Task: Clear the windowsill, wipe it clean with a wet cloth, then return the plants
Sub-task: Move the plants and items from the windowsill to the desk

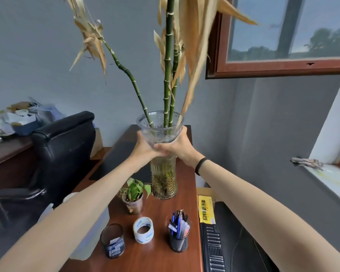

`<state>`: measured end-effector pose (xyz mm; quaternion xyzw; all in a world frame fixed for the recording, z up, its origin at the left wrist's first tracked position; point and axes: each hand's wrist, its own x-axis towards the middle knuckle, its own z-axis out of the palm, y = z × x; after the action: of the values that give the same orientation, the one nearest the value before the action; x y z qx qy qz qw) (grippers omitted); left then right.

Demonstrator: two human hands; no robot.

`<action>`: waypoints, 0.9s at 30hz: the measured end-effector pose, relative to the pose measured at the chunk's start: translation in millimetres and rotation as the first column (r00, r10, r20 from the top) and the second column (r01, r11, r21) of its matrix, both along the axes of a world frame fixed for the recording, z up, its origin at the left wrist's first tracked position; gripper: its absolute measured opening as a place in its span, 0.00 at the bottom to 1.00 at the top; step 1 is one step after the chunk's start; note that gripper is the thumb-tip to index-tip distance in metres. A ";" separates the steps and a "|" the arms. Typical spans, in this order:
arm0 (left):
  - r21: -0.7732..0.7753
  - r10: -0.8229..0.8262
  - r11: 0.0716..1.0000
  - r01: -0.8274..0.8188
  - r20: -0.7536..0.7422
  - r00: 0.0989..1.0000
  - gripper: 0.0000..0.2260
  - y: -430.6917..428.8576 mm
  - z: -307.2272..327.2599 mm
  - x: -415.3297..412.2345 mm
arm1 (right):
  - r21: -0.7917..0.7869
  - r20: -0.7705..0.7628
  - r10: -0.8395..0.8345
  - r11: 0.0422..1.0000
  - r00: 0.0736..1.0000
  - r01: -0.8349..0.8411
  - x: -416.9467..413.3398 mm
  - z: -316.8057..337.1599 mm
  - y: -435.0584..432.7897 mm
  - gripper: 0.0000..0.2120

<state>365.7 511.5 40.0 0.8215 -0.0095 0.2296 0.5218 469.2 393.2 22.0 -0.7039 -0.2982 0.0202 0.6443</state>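
A tall ribbed glass vase (163, 179) with green bamboo stalks (168, 61) and dry yellow leaves stands over the reddish wooden desk (159, 258), its base at or just above the desktop. My left hand (143, 147) and my right hand (178, 147) both grip the vase around its neck, just under the flared rim. A small potted green plant (133, 195) in a clear cup sits on the desk just left of the vase. The pale windowsill (332, 183) lies at the right, with a crumpled cloth (306, 162) on its near end.
On the desk near me stand a dark mesh cup (112, 240), a roll of tape (143, 229) and a mesh pen holder (179, 235). A black office chair (61, 146) is at the left beside a cluttered second desk (10, 152). A yellow box (206, 209) lies right of the desk.
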 end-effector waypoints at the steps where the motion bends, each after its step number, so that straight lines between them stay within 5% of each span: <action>1: -0.001 0.010 1.000 -0.010 -0.026 1.000 0.43 0.7 -4.1 6.6 | -0.001 0.005 0.000 1.000 1.000 0.000 8.0 -7.3 1.2 0.56; 8: -0.066 0.056 0.996 -0.065 -0.126 0.990 0.46 10.4 -41.2 56.9 | -0.058 0.042 0.029 0.998 0.999 -0.026 38.8 -37.2 0.3 0.41; 11: -0.115 0.054 0.990 -0.078 -0.204 0.977 0.47 18.8 -60.4 81.0 | -0.068 -0.028 0.022 0.997 0.999 -0.024 60.8 -54.7 4.0 0.44; 14: -0.105 0.070 0.990 -0.098 -0.242 0.968 0.50 33.5 -83.6 111.3 | -0.110 -0.003 0.013 0.994 1.000 -0.013 81.0 -67.2 10.3 0.31; 18: -0.130 0.043 0.988 -0.084 -0.289 0.956 0.50 49.9 -106.0 146.4 | -0.106 -0.037 -0.002 0.994 0.999 -0.002 108.4 -82.4 22.0 0.40; 22: -0.157 -0.012 0.987 -0.038 -0.301 0.954 0.40 61.4 -123.4 174.3 | -0.152 -0.092 -0.023 0.988 0.995 0.008 136.6 -111.8 35.1 0.35; 24: -0.146 -0.026 0.989 -0.013 -0.263 0.964 0.35 65.2 -131.4 184.7 | -0.178 -0.126 -0.041 0.984 0.991 0.018 141.9 -121.0 39.9 0.41; 27: -0.181 -0.059 0.984 0.010 -0.270 0.961 0.40 72.8 -149.8 200.7 | -0.186 -0.120 -0.059 0.982 0.991 0.036 157.2 -140.7 46.1 0.43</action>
<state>566.4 584.4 -109.8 0.7953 0.0687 0.1046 0.5932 626.4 439.2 -118.8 -0.7647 -0.2370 0.0764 0.5944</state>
